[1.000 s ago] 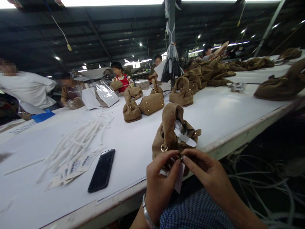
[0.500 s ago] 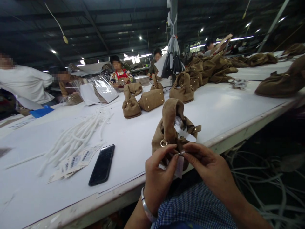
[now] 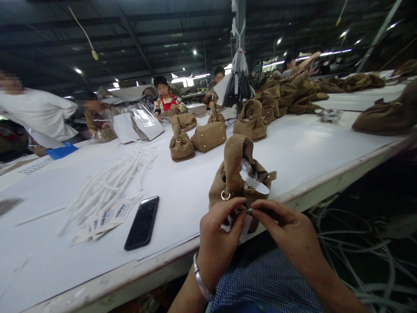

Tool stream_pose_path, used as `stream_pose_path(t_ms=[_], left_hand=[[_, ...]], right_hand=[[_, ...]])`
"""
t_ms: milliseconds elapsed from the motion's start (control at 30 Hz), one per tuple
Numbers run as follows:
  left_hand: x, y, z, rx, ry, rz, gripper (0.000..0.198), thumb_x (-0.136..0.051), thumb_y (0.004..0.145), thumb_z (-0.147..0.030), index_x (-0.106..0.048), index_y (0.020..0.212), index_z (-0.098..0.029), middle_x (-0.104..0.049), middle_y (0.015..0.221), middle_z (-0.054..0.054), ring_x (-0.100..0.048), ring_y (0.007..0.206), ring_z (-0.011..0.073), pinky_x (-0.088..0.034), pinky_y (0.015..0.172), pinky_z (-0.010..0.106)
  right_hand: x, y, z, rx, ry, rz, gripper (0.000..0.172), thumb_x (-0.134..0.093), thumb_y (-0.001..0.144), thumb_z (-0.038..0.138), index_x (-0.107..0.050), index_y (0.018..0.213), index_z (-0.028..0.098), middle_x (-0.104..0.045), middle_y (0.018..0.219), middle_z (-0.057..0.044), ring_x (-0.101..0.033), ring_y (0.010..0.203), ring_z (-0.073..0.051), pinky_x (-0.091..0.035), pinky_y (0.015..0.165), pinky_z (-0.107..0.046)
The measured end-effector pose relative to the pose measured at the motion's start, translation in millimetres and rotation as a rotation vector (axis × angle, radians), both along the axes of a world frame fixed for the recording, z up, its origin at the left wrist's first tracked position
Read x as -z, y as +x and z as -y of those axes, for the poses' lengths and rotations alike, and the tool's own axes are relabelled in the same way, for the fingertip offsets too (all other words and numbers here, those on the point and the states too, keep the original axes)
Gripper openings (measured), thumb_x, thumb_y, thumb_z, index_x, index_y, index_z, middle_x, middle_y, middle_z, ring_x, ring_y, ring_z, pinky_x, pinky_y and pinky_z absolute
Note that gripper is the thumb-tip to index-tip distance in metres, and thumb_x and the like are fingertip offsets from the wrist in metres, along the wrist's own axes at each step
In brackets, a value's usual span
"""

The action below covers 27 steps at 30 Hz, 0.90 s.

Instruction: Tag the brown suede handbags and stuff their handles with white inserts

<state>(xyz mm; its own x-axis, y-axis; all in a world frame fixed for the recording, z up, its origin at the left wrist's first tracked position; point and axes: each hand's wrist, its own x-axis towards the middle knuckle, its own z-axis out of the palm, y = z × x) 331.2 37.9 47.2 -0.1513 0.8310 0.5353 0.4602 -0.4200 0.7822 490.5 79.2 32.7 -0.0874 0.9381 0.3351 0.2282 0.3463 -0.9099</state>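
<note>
Clearly, the busy spot was low in the frame, right of centre, where a brown bag (image 3: 233, 171) stood at the near edge of a white table (image 3: 176, 191) with its handle arched upward. Just in front of it, the left hand (image 3: 220, 245) and the right hand (image 3: 286, 230) met fingertip to fingertip, thumb and forefinger of each closed in a pinch on a small pale piece (image 3: 249, 210), too tiny for me to name. A white tag (image 3: 246, 228) hung just below the fingers; whether it was joined to the bag I couldn't tell. From where I stood, the bag looked soft and fairly light, the sort of thing that would sag or dent if squeezed by its sides, so the handle seemed the best place to lift it, with a palm under the base. White paper (image 3: 259, 186) poked out of its mouth and looked easy to crease. As for the pale piece, I guessed it weighed next to nothing and could slip away easily, so a fingertip pinch at its ends suited it. Left of centre lay a phone (image 3: 142, 222), with printed cards (image 3: 109, 216) and white cords (image 3: 100, 187) beyond it, while more brown bags (image 3: 209, 136) sat near the middle.
</note>
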Motion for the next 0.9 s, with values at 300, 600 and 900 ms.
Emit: stream_pose_path(t_ms=[300,600,900], left_hand=[[-1.8,3.3,1.1,-0.035,-0.007,0.041,0.022,-0.069,0.086,-0.017,-0.072,0.106,-0.024,-0.074,0.092,0.0,-0.065,0.077,0.0125,-0.051,0.069,0.022],[-1.6,1.5,0.2,-0.027,-0.02,0.025,0.025,-0.069,0.085,-0.014,-0.071,0.107,-0.026,-0.074,0.094,-0.001,-0.065,0.078,0.0118,-0.05,0.07,0.022],[-1.3,-0.7,-2.1,-0.027,-0.019,0.022,0.025,-0.068,0.085,-0.014,-0.071,0.107,-0.025,-0.074,0.093,0.0,-0.065,0.078,0.0121,-0.051,0.071,0.022]], right_hand=[[3.9,-4.9,8.0,0.02,-0.007,-0.051,0.02,-0.072,0.082,0.041,-0.074,0.094,0.024,-0.075,0.088,-0.001,-0.07,0.077,-0.018,-0.058,0.075,-0.028],[2.2,-4.7,7.0,0.013,-0.004,-0.028,0.02,-0.072,0.082,0.043,-0.075,0.092,0.026,-0.075,0.09,0.0,-0.069,0.081,-0.018,-0.057,0.078,-0.029],[4.6,-7.7,1.8,0.01,-0.041,-0.06,0.022,-0.072,0.082,0.043,-0.073,0.092,0.024,-0.075,0.088,-0.001,-0.07,0.077,-0.018,-0.058,0.074,-0.028]])
